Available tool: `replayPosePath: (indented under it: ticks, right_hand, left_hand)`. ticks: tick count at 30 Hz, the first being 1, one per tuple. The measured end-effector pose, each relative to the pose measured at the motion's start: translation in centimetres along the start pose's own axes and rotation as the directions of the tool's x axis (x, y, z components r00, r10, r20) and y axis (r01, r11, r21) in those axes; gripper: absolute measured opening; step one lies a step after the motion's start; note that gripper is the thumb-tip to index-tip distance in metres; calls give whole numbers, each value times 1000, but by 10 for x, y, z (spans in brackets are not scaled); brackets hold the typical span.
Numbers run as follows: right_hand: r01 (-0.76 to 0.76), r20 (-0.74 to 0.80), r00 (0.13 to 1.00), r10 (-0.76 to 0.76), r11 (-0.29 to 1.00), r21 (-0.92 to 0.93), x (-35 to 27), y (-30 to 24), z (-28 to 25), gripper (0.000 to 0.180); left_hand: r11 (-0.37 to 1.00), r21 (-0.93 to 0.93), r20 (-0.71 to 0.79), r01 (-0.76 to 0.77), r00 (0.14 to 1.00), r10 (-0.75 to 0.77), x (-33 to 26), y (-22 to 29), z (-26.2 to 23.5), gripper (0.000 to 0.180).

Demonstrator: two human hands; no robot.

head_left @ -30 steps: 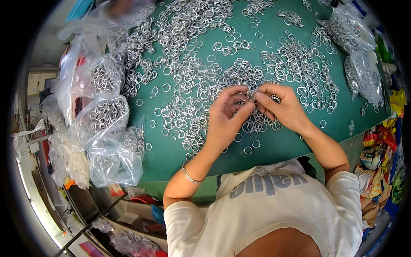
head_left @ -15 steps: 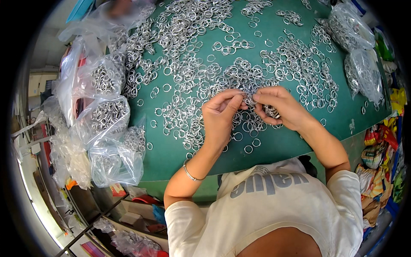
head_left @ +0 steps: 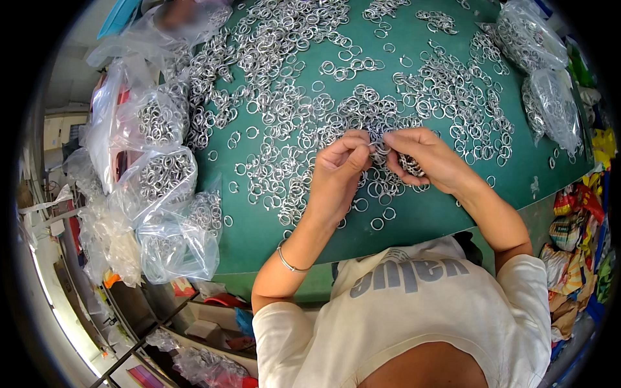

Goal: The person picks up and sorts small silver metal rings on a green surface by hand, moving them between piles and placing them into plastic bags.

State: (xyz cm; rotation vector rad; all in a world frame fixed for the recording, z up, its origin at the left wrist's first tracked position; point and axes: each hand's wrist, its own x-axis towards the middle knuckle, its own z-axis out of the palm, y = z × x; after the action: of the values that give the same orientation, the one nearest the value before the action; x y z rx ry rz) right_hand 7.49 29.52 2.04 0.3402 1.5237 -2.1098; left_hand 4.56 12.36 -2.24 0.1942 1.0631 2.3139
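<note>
Many small silvery metal rings [head_left: 284,136], some with a little knob on the outside, lie scattered and heaped over the green table [head_left: 259,239]. My left hand [head_left: 339,167] is closed in a pinch, thumb against forefinger, on what looks like one ring, mostly hidden by the fingertips. Just to its right, my right hand [head_left: 430,158] is closed too; its curled fingers hold a cluster of metal rings [head_left: 410,166] against the palm. Its thumb and forefinger point toward the left fingertips. A dense heap of rings [head_left: 369,107] lies just beyond both hands.
Clear plastic bags of rings [head_left: 165,174] line the table's left side. More filled bags [head_left: 550,107] rest at the far right edge. Colourful packages [head_left: 569,258] are piled beyond the right side, and a shelf [head_left: 207,330] with boxes stands at lower left.
My left hand has shifted slightly right and its fingers have drawn in. The right hand stays nearly in place, still holding its cluster of rings.
</note>
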Motion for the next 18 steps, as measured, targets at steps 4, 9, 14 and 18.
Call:
replayPosePath:
  ticks: [4, 9, 14, 18]
  right_hand:
    - [211, -16, 976, -217, 961, -177, -2, 3, 6, 18]
    - [409, 11, 882, -470, 756, -511, 4, 12, 7, 18]
    - [504, 28, 762, -646, 566, -652, 5, 16, 9, 12]
    - [549, 141, 697, -703, 397, -735, 4, 18, 11, 11]
  left_hand:
    - [991, -113, -87, 73, 993, -83, -1, 3, 4, 15]
    - [975, -201, -11, 93, 995, -97, -1, 2, -6, 17]
    - [993, -109, -131, 38, 990, -52, 0, 4, 5, 16]
    - [975, -217, -92, 41, 994, -63, -3, 0, 2, 18]
